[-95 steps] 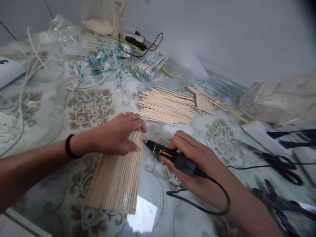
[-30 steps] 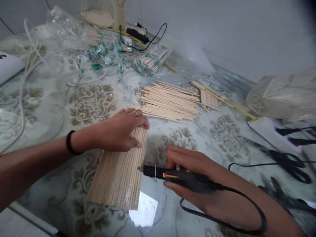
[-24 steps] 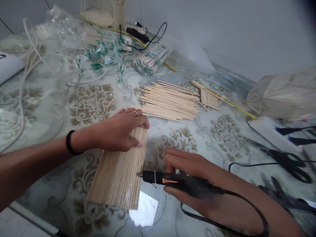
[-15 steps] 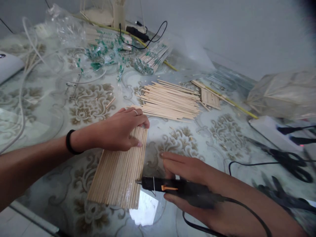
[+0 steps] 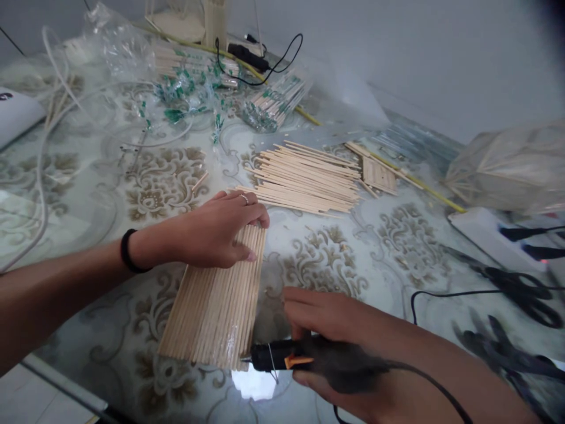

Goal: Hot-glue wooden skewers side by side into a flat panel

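A flat panel of thin wooden sticks lies side by side on the table, with shiny streaks near its lower right end. My left hand, wearing a ring and a black wristband, grips the panel's far end, thumb on top and fingers curled over the edge. In my right hand is a black glue gun with an orange trigger and a trailing cord. Its metal nozzle points left and meets the panel at the lower right corner. The palm side of my right hand is partly hidden by the gun.
Loose wooden sticks lie beyond my left hand, beside a small stick panel. Plastic-wrapped stick bundles sit farther back. Scissors, pliers and a white power strip are at right. A white cable runs along the left.
My right hand has brought the glue gun toward me, its nozzle travelling down the panel's right edge to the near corner. My left hand keeps its hold on the panel.
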Demonstrator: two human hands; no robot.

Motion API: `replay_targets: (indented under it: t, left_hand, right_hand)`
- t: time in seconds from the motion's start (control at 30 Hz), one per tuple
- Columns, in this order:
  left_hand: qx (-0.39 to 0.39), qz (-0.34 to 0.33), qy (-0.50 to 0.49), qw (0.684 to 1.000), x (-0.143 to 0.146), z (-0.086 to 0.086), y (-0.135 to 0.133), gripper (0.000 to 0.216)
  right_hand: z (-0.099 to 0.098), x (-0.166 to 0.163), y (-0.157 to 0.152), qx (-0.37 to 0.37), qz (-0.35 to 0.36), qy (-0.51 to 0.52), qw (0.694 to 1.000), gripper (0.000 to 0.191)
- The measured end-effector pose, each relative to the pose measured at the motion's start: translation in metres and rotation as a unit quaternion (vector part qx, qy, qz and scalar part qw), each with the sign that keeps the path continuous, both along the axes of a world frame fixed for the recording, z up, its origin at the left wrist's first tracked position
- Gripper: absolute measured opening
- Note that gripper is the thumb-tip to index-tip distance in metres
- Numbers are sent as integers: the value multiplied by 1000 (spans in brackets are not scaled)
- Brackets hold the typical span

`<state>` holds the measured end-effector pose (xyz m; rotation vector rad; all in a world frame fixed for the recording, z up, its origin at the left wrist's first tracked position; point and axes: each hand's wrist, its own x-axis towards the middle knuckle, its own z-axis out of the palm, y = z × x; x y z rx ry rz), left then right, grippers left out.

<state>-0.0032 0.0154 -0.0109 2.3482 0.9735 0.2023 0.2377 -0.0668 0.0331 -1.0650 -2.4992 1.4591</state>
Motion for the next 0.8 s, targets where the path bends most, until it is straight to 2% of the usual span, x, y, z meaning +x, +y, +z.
replay_targets:
  t: [0.2, 0.4, 0.5, 0.6, 0.8]
  left_hand:
    - [-4, 3, 2, 1000, 0, 0, 0, 35]
    - [-2, -2, 1, 1000, 0, 0, 0, 35]
    - [0, -3, 0, 1000, 0, 0, 1, 35]
    - [2, -4, -2, 1000, 0, -1, 1, 35]
    - [-1, 0, -4, 1000, -1, -1, 0, 35]
  right_hand:
    - [4, 12, 6, 16, -20, -23, 999, 14]
    - [5, 0, 4, -115, 44, 18, 992, 14]
    - [3, -3, 4, -142, 47, 19, 989, 18]
    - [2, 0, 2, -130, 46, -3, 990, 23]
    - [-1, 8, -4, -58, 34, -51, 996, 28]
